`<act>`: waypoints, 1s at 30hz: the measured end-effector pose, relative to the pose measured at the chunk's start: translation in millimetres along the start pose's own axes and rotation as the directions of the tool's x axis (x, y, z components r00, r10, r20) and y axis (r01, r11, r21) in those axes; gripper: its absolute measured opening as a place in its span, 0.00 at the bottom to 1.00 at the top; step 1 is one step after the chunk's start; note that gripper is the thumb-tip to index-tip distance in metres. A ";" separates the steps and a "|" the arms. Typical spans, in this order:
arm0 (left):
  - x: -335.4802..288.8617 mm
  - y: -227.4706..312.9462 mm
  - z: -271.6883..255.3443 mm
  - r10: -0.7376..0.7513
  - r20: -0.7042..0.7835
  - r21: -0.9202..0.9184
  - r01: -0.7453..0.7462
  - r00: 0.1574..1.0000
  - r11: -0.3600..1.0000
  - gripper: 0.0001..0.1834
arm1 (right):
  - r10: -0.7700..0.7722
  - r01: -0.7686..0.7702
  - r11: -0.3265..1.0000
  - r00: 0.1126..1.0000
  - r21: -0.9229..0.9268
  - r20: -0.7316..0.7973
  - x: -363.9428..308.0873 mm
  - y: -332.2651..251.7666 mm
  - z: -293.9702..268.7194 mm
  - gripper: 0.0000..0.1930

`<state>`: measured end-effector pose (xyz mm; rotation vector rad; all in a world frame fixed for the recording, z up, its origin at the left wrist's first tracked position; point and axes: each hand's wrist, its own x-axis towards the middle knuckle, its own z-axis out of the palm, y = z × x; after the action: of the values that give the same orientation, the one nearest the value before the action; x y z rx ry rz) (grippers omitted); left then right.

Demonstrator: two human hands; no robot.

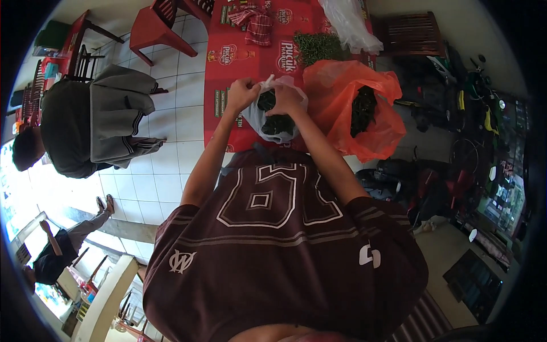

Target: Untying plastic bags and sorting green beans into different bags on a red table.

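Note:
A pale, translucent plastic bag point(297, 91) with dark green leaves point(279, 124) in it sits at the near edge of the red-covered table. My left hand point(242, 94) pinches the bag's gathered upper edge at its left side. My right hand point(286, 101) is closed on the bag's upper right side, and its fingertips are partly hidden by the plastic. Just right of this bag stands a wide-mouthed orange plastic bag point(326, 85), holding more dark green leaves point(363, 111).
Behind the orange bag lies a heap of thin green stems point(319, 48), beside a clear plastic bag point(354, 25). A red checked cloth point(257, 28) rests farther back on the table point(219, 74). Two people are off to the left, near a red chair point(152, 29).

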<state>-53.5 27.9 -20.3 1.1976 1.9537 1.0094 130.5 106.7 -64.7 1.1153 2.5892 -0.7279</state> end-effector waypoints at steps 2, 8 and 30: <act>2.9 -5.8 2.9 -0.026 0.068 0.047 0.023 0.997 0.999 0.16 | 0.105 -0.101 0.994 0.990 -0.046 0.097 -0.3 -4.6 -0.1 0.66; 11.2 -34.1 8.2 -0.067 0.026 -0.305 0.071 0.997 0.950 0.14 | -0.075 0.069 0.969 0.997 0.238 0.013 -3.4 14.6 -7.0 0.68; -2.8 -1.6 -9.4 0.072 -0.012 0.062 -0.071 0.997 0.996 0.18 | 0.173 -0.158 0.975 0.981 0.154 -0.091 19.4 -28.8 20.7 0.50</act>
<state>-60.7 22.2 -16.5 1.3056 1.9785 1.0026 96.5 90.9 -79.8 1.4300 2.5197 -0.8519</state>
